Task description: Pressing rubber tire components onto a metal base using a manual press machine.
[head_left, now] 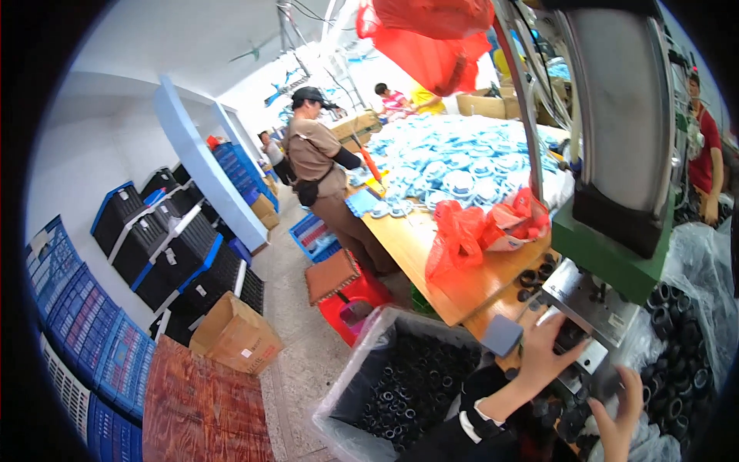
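My left hand [543, 356] reaches in under the press head, a band on its wrist. Its thumb and fingers close round a black round part [570, 334] at the metal fixture [591, 356]. Just to the right and nearer me, my right hand [622, 412] pinches a dark, blurred round part [606, 382] between thumb and fingers. Directly above both hands are the press's steel block [591, 304] and green body [608, 250]. A small grey block [502, 336] lies left of my left hand.
A lined bin of black rings [408, 385] stands at lower left; more black rings [681, 362] lie in clear plastic at right. Red bags [462, 239] and a heap of pale blue parts [462, 165] cover the wooden table [408, 242]. A co-worker [323, 169] stands beyond.
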### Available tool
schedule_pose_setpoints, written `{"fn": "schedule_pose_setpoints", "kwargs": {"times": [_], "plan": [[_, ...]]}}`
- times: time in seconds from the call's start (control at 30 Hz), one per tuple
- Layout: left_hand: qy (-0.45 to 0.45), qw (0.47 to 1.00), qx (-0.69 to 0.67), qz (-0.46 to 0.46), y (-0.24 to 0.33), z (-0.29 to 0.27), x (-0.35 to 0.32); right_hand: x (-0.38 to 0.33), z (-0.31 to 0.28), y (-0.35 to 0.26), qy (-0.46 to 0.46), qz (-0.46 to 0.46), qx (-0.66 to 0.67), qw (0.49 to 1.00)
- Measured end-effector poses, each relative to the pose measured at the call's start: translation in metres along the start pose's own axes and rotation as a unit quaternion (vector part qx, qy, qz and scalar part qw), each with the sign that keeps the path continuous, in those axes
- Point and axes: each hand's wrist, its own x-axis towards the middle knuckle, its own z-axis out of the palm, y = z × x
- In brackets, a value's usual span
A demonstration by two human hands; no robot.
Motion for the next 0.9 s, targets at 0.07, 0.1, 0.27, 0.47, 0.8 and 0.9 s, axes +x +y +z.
{"fn": "schedule_pose_setpoints", "kwargs": {"times": [0.07,0.1,0.27,0.47,0.8,0.9], "plan": [[0.025,0.996,-0.018,-0.088,-0.002,-0.018,-0.011,0.026,0.030,0.002,0.024,-0.031,-0.068,0.997],[0.055,0.996,0.014,-0.075,-0.014,-0.027,-0.020,0.039,0.044,0.006,0.053,-0.056,-0.111,0.991],[0.115,0.963,0.160,-0.184,-0.081,-0.114,-0.074,0.081,0.083,-0.007,0.023,-0.070,-0.077,0.994],[0.044,0.955,0.278,-0.090,-0.128,-0.102,-0.059,0.093,0.082,-0.010,0.039,-0.004,-0.077,0.996],[-0.293,0.889,0.334,-0.110,-0.170,-0.052,-0.002,0.066,0.060,-0.046,-0.044,0.097,0.004,0.994],[-0.268,0.912,0.304,-0.068,-0.160,-0.021,0.005,-0.003,-0.027,0.010,-0.037,0.022,-0.119,0.992]]}}
